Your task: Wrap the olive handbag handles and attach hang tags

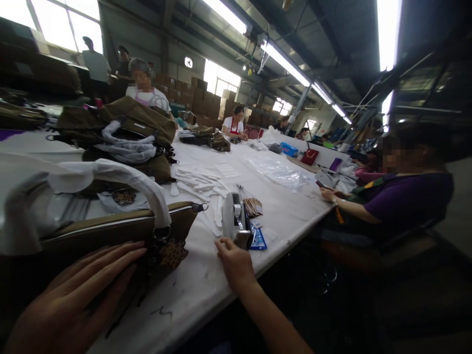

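Observation:
A dark olive handbag (121,222) stands on the table in front of me, its zip shut and its handles (110,172) wrapped in white paper. A leopard-patterned tag (173,253) hangs from a ring at its side. My left hand (84,290) lies against the bag's near face with the fingers stretched out. Beside the near end of a grey tape dispenser (229,216), my right hand (238,265) has its fingers closed in a pinch. Whatever is between those fingertips, perhaps a bit of tape, is too small to make out.
More olive handbags (136,123) are piled behind mine. White paper strips (199,184), brown tags (253,206) and a blue packet (258,238) lie around the dispenser. Clear plastic bags (278,172) lie farther along. A person in purple (409,196) sits at the right; others work beyond.

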The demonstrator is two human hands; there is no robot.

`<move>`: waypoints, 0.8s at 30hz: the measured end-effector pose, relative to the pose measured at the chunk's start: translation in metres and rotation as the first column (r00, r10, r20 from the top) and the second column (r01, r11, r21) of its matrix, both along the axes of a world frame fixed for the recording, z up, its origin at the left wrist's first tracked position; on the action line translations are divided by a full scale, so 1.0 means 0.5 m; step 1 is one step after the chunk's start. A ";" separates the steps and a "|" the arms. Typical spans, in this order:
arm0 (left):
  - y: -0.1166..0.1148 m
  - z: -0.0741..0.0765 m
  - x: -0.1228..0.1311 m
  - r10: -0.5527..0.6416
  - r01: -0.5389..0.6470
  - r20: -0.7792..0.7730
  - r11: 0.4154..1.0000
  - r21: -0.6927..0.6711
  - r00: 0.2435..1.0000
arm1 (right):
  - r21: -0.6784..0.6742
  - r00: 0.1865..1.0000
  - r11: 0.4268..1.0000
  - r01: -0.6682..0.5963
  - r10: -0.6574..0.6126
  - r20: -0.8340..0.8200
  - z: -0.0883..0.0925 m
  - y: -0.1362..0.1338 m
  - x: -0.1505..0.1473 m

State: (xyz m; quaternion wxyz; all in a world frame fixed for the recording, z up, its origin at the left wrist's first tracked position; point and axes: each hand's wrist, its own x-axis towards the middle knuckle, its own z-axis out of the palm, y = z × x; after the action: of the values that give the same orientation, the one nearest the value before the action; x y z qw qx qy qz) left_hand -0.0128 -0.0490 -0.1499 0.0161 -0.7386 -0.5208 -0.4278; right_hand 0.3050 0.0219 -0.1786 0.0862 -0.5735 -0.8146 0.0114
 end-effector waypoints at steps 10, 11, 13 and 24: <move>-0.022 0.027 0.029 -0.018 0.010 0.109 0.997 0.073 0.994 | -0.042 0.910 0.954 -0.296 0.295 0.290 0.017 0.049 -0.017; -0.023 0.032 0.037 -0.046 0.038 0.102 0.996 0.083 0.994 | -0.031 0.909 0.955 -0.294 0.289 0.301 0.014 0.042 -0.017; -0.023 0.042 0.053 -0.115 0.107 0.081 0.989 0.102 0.990 | -0.019 0.905 0.957 -0.290 0.280 0.321 0.012 0.031 -0.017; -0.028 0.070 0.110 -0.285 0.276 0.140 0.958 0.082 0.948 | -0.092 0.810 0.877 -0.472 0.473 0.348 0.017 0.056 -0.018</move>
State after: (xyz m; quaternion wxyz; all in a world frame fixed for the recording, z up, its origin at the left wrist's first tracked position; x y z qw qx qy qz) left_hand 0.0422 -0.0630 -0.1150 -0.0615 -0.7699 -0.3968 -0.4961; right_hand 0.2960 0.0499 -0.1702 -0.0703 -0.3454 -0.9330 -0.0724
